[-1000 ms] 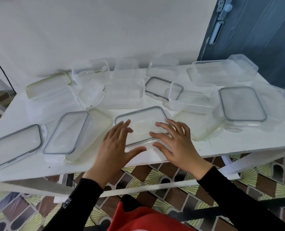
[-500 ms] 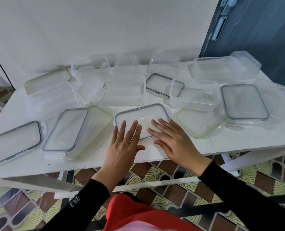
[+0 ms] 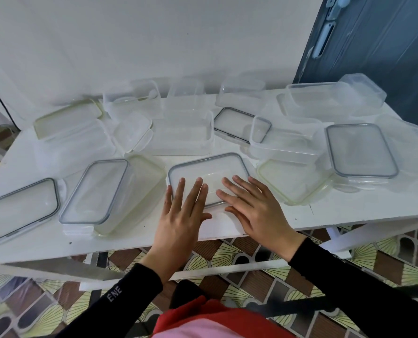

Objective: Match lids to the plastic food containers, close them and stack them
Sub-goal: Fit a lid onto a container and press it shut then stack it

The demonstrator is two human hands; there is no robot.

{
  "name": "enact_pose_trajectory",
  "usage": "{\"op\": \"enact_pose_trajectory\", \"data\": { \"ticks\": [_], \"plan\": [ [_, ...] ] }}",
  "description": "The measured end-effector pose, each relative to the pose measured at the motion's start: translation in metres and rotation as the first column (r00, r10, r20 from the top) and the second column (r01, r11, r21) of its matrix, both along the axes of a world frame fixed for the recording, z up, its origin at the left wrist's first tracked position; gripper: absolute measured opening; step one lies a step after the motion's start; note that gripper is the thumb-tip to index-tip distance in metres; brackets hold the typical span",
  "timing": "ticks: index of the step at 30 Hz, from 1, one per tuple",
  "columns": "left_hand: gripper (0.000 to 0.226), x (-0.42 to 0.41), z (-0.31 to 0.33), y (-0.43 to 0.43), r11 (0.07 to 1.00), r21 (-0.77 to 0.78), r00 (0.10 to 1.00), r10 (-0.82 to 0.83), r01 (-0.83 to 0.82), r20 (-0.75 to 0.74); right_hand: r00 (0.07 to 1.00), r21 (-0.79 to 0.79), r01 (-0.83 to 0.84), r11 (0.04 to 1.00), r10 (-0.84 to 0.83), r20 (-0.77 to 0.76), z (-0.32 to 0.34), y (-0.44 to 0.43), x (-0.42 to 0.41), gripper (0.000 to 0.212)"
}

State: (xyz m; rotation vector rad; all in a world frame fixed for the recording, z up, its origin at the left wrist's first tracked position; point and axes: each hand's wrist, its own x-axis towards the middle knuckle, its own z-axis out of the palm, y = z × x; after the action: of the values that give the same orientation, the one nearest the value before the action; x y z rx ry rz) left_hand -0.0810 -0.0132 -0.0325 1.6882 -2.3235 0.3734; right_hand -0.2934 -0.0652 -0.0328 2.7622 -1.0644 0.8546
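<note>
A clear rectangular container with a grey-rimmed lid (image 3: pixel 209 170) sits at the front middle of the white table (image 3: pixel 349 213). My left hand (image 3: pixel 181 215) lies flat on the lid's near left part, fingers straight. My right hand (image 3: pixel 254 206) presses flat on its near right part, fingers spread. Several more clear containers and lids lie around: a grey-rimmed lid (image 3: pixel 94 191) leaning on a yellowish container (image 3: pixel 139 191) to the left, a yellow-rimmed lid (image 3: pixel 291 184) to the right, and a grey-rimmed lid (image 3: pixel 360 150) further right.
Another grey-rimmed lid (image 3: pixel 17 211) lies at the far left edge. Open containers (image 3: pixel 183 132) crowd the back row by the white wall. A dark blue door (image 3: pixel 378 45) stands at the back right. Patterned floor tiles show below the table's front edge.
Both hands have flattened onto the lid; the left hand's fingers went from curled to straight and slid further onto it. The view has shifted slightly.
</note>
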Motion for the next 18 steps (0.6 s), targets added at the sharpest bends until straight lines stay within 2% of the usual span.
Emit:
{"op": "enact_pose_trajectory", "data": {
  "ticks": [5,8,10,14,16,18],
  "plan": [
    [0.055,0.004,0.001,-0.004,1.000,-0.006,0.999,-0.029,0.029,-0.023,1.000,-0.013,0.009,1.000,-0.009,-0.008,0.000,0.000,0.000,0.038],
    [0.054,0.016,0.004,-0.012,0.991,-0.007,0.989,-0.131,0.131,-0.065,0.997,-0.049,0.053,0.997,-0.056,-0.057,0.008,0.001,0.002,0.037],
    [0.058,0.029,0.007,-0.018,0.973,0.018,0.973,-0.229,0.229,-0.033,0.996,-0.045,0.036,0.998,-0.040,-0.076,0.014,0.003,0.000,0.037],
    [0.059,0.055,0.017,-0.026,0.922,0.079,0.925,-0.379,0.379,-0.021,0.990,0.121,-0.135,0.983,0.138,-0.021,0.028,-0.006,-0.011,0.027],
    [0.057,0.068,0.020,-0.031,0.889,0.096,0.894,-0.443,0.448,-0.065,0.980,0.231,-0.185,0.955,0.197,-0.029,0.031,-0.017,-0.019,0.033],
    [0.066,0.076,0.026,-0.035,0.905,0.088,0.908,-0.408,0.416,-0.093,0.970,0.330,-0.206,0.921,0.238,-0.059,0.031,-0.022,-0.024,0.043]
  ]
}}
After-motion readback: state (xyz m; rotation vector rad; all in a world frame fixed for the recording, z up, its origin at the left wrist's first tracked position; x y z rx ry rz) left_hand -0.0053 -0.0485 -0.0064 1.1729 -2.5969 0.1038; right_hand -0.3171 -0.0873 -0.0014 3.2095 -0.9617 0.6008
